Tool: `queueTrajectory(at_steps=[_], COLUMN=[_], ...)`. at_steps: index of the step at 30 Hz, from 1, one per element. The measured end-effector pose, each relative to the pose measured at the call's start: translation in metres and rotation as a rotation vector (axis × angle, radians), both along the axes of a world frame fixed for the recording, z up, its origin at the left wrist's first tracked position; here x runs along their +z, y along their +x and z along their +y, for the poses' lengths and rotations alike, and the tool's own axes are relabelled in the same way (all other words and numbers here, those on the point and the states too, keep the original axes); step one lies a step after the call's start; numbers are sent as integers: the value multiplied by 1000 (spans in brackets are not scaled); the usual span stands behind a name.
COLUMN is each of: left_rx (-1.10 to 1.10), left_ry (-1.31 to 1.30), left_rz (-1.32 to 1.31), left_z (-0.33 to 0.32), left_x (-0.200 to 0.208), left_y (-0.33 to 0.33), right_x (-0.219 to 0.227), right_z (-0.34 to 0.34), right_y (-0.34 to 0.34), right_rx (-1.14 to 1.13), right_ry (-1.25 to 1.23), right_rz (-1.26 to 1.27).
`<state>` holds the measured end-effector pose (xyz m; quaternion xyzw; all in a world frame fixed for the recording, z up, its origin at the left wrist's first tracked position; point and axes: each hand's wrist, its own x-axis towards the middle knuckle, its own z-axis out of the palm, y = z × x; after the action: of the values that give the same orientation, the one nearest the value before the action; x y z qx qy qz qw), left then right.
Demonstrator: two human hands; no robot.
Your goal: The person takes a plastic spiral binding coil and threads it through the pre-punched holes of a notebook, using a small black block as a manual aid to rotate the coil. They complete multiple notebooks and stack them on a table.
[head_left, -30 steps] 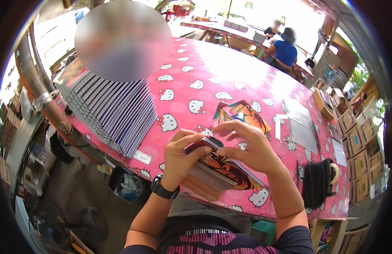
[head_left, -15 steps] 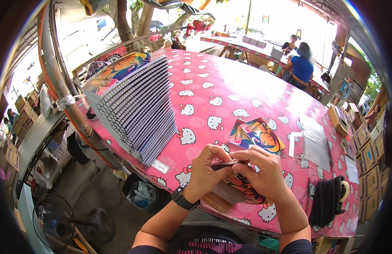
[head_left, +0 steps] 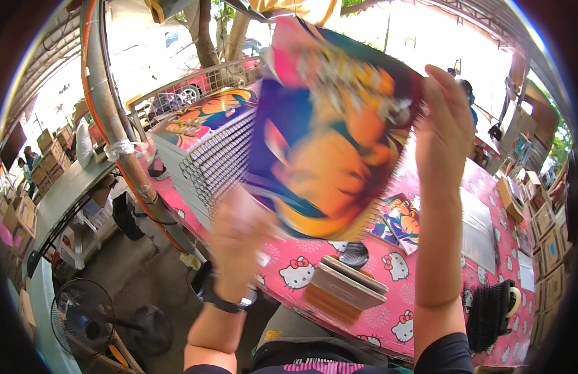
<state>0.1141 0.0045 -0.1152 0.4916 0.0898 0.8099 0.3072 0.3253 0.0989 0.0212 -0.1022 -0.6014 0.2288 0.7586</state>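
Note:
A notebook [head_left: 326, 143] with a bright cartoon cover in orange, blue and pink hangs tilted in front of me, smeared by motion. Its right edge looks toothed, like punched holes or a wire binding. My right hand [head_left: 445, 124] is closed on that edge near the top, fingers pointing upward. At the lower left corner is my blurred left hand [head_left: 242, 234], closed on the notebook; a dark watch is on that wrist. Below it on the table sits a slotted wooden block [head_left: 348, 283], with a grey rounded piece [head_left: 354, 254] behind it.
At left stands a tall stack of coil-bound notebooks [head_left: 217, 156], partly hidden. More printed covers [head_left: 401, 221], clear plastic sheets [head_left: 478, 227] and a bundle of black binding wire [head_left: 488, 318] lie on the pink patterned table [head_left: 298, 274]. A pole [head_left: 114, 137] rises at left; cartons [head_left: 544, 249] line the right.
Both hands have moved up and apart from low over the wooden block. The large notebook is now held up between them, and the wooden block shows uncovered.

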Motion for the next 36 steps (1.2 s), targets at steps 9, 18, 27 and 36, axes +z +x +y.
queueTrajectory(at_steps=[9,18,27,36], left_rx=[992,703,864,709], left_ry=[-657,-351,-437,-297], left_rz=[547,96,141,62], left_z=[72,115,93,-27], left_x=[115,55,58,-69], left_y=[-200,-199,-184,-159], right_x=[-31,-74,-83,-268], right_z=[155,157,136,103], right_y=[-147,-190,-123,265], right_rx=[-384,78,222,-1001], right_ry=[-94,-394,-421,-983], right_rz=[-602,-213,-563,-1297])
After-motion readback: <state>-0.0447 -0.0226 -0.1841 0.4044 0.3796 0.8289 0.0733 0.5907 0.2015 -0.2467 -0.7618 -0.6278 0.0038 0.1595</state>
